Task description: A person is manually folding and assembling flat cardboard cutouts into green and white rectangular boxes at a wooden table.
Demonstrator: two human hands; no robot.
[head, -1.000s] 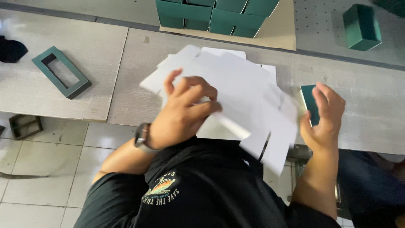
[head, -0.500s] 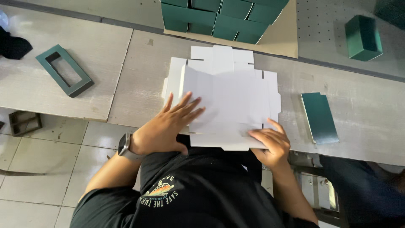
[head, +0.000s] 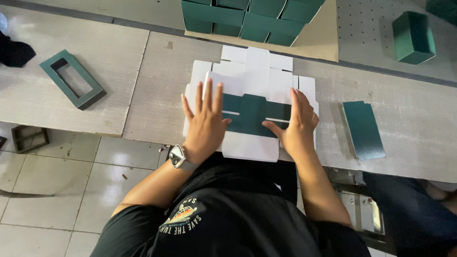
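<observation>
A flat die-cut cardboard blank (head: 252,102), white on the face that shows and dark green where a flap is folded over, lies at the centre of the frame on the near edge of the pale wooden tabletop (head: 419,128), its lowest white flap reaching past that edge. The left hand (head: 205,123) is laid flat on the blank's left half, fingers spread wide and straight, nothing gripped. The right hand (head: 297,124) is pressed on the right half, fingers extended upward and the thumb set sideways on the green folded panel; it too is open and holds nothing, only pressing. Since the blank is held by pressure alone, it could be judged liable to slide or spring open if either palm were eased, and a crease made off its scored line would be caused by uneven pressing. A flat green lid piece (head: 364,128) lies to the right, well apart. A green rectangular frame (head: 71,78) lies at the upper left, stacked green boxes (head: 247,16) at the top centre, and a single green box (head: 413,37) at the upper right.
</observation>
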